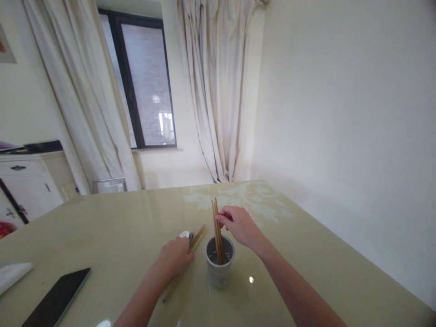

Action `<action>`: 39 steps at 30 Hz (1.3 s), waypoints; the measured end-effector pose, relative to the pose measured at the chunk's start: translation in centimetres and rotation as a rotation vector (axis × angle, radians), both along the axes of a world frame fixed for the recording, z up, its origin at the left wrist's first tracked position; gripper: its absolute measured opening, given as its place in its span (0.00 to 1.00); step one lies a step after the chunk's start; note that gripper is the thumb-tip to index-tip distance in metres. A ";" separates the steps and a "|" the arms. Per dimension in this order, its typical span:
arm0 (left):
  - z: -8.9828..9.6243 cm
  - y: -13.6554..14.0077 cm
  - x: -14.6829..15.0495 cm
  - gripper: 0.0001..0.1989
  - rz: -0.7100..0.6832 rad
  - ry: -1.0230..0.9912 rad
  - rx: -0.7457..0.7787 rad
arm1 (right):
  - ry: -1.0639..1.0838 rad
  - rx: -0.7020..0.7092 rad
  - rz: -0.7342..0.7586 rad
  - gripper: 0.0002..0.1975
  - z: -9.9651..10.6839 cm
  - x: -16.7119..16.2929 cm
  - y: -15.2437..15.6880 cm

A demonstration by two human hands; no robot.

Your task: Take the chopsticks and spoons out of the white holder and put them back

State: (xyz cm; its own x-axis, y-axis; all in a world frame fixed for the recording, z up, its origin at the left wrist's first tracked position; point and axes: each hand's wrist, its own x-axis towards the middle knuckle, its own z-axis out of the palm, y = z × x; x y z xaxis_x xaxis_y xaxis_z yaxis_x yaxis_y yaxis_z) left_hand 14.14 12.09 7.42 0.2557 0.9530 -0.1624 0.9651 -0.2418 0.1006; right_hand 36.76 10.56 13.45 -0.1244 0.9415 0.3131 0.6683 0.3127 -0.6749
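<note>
A few chopsticks (218, 240) stand in the gray utensil cup (220, 274), leaning slightly left; the right hand (235, 222) has its fingers pinched near their upper ends. Left of the cup, more chopsticks (198, 237) and what look like spoons (184, 234) remain outside, lying on the desk (136, 236). The left hand (175, 256) curls over them; its grip is hidden, so I cannot tell whether its fingers hold any.

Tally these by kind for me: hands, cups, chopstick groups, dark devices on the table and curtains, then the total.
Hands: 2, left hand and right hand
Cups: 1, grey cup
Chopstick groups: 2, in-cup chopsticks and chopsticks by the left hand
Dark devices: 1
Curtains: 2
Total: 8
</note>
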 end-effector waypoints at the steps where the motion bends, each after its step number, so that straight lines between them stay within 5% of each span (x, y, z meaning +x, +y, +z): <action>1: -0.1 0.0 0.0 0.09 -0.006 0.004 0.003 | -0.005 -0.002 -0.003 0.11 0.0 0.0 0.0; 8: 1.0 1.0 -1.3 0.11 -0.016 -0.159 0.065 | -0.034 -0.037 -0.020 0.11 0.1 0.1 0.0; 13: 5.0 0.5 -2.5 0.17 -0.106 -0.701 0.034 | 0.062 0.159 -0.162 0.11 1.3 0.0 -0.9; 16: 6.9 -1.2 -1.2 0.19 -0.192 -0.987 0.068 | 0.303 0.162 0.053 0.14 2.2 -0.7 -2.0; 19: 7.9 -2.9 0.5 0.17 -0.222 -1.063 0.121 | 0.506 0.093 0.253 0.13 2.7 -1.4 -2.7; 25: 7.0 -2.1 0.4 0.18 -0.220 -0.772 0.170 | 0.677 0.150 0.183 0.14 3.5 0.1 -2.4; 31: 2.1 0.2 -1.3 0.06 -0.057 -0.069 0.044 | 0.319 0.116 0.089 0.11 3.5 2.1 -1.5; 39: -0.3 0.8 -1.3 0.07 -0.019 0.025 0.001 | 0.031 -0.040 0.043 0.13 1.8 0.9 -1.0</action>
